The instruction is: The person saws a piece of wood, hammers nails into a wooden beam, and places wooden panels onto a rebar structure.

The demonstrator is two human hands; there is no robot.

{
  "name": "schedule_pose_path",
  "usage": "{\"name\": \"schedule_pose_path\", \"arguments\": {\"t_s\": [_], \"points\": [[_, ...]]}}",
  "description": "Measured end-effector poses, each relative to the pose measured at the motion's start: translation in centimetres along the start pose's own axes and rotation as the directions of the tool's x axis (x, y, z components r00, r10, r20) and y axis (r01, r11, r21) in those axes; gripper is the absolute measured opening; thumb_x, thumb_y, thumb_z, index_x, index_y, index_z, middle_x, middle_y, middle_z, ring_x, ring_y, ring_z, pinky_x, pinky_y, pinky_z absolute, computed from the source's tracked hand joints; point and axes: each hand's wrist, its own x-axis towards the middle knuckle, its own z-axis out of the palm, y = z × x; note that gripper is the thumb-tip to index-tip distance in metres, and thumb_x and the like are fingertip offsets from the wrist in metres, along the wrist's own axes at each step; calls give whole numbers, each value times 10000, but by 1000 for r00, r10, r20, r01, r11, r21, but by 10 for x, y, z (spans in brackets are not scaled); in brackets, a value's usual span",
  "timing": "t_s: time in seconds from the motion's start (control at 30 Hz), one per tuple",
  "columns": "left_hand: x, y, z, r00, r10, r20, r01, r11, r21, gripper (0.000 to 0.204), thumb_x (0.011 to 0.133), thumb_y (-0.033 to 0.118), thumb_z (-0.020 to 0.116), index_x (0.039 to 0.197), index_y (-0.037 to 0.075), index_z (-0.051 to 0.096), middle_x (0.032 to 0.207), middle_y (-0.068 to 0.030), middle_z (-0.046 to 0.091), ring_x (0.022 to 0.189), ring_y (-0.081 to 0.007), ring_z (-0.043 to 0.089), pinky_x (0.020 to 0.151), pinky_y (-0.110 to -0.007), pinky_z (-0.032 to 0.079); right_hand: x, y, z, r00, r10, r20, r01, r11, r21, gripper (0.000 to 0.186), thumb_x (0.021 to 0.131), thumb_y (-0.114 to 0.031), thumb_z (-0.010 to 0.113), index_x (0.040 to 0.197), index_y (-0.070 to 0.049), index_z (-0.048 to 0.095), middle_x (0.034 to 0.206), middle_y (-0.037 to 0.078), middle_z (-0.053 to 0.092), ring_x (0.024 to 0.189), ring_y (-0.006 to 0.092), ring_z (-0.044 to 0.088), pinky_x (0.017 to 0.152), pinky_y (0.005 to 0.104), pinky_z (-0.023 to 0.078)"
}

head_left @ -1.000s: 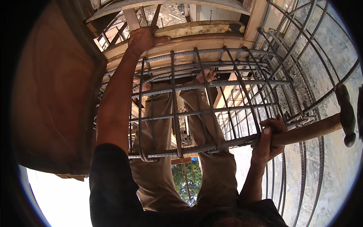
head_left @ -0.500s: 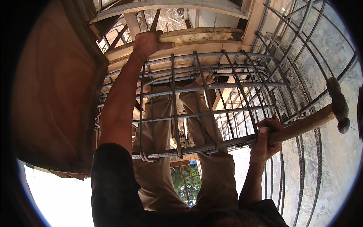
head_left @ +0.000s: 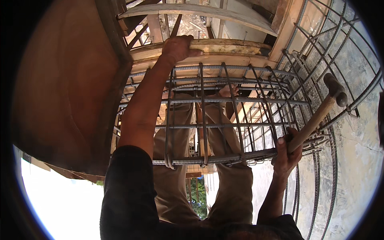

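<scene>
My left hand (head_left: 178,50) grips a rough wooden beam (head_left: 236,48) at the far side, its thumb lying along the near face. A nail (head_left: 245,36) sticks up from the beam, right of the hand. At the lower right, my right hand (head_left: 287,156) is closed round the wooden handle of a hammer (head_left: 314,122). The hammer's dark metal head points away and to the right, in front of the wall. Between my arms lies a rebar cage (head_left: 202,126) of long ribbed bars and bent stirrups. The right hand is close by the cage's near right corner.
A large brown wooden panel (head_left: 68,96) rises at the left. On the right stands a rough grey wall (head_left: 356,160) with more rebar (head_left: 334,172) in front of it. My trousered legs (head_left: 176,188) show below and through the cage. Timber framing (head_left: 200,12) spans the far side.
The hammer has swung up to a steeper tilt, its head moving farther away and leftward. My left hand keeps its hold on the beam. The whole view has shifted a little.
</scene>
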Motion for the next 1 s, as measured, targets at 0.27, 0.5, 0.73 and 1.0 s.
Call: {"name": "schedule_pose_path", "arguments": {"t_s": [0.27, 0.5, 0.73, 1.0], "points": [[-8, 22, -6, 997, -73, 31, 68, 985, 158, 739, 803, 725, 655, 1247, 134, 657, 1097, -103, 718, 1108, -271, 667, 1037, -646, 344, 26, -69, -10, 962, 115, 246, -71, 981, -182, 602, 887, -302, 738, 1330, 29, 501, 780, 29, 578, 744, 141, 577, 654, 313, 481], [-10, 10, -3, 996, -93, -5, 93, 993, 67, 757, 773, 741, 664, 1197, 114, 683, 1058, -118, 725, 1129, -292, 651, 892, -514, 522, 110, -94, 49, 770, -39, 637, 248, 938, -241, 468, 954, -178, 674, 1345, -4, 486, 751, 101, 567, 623, 201, 578, 600, 375, 463], [-8, 4, 6, 988, 18, -153, -12, 999, 41, 746, 801, 716, 654, 1146, 55, 685, 962, -142, 730, 998, -291, 697, 945, -411, 488, 130, -98, 110, 682, -143, 717, 435, 867, -242, 470, 940, -220, 663, 1306, 3, 469, 801, 248, 663, 826, 417, 698, 699, 483, 507], [-8, 4, 5, 996, -82, -38, 82, 997, 11, 740, 783, 638, 741, 1194, 28, 655, 1116, -154, 684, 1145, -296, 624, 957, -478, 479, 110, -108, 130, 639, 58, 767, -27, 998, -54, 402, 1028, -215, 544, 1334, 13, 417, 786, 152, 704, 647, 228, 705, 562, 355, 518]]}}
